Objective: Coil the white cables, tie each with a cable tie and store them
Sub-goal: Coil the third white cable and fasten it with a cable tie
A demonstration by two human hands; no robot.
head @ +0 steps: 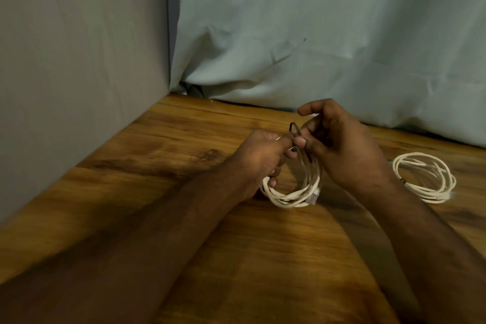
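A coiled white cable (292,196) with a clear plug at its lower right is held just above the wooden table (163,155). My left hand (259,158) grips the coil at its upper left. A black cable tie (294,129) loops over the top of the coil between both hands. My right hand (342,144) pinches the tie with thumb and fingers. A second coiled white cable (426,176) lies flat on the table to the right, apart from both hands.
A grey panel (79,73) walls off the left side. A pale cloth (328,34) hangs along the back edge of the table. Bare wood lies in front of my forearms.
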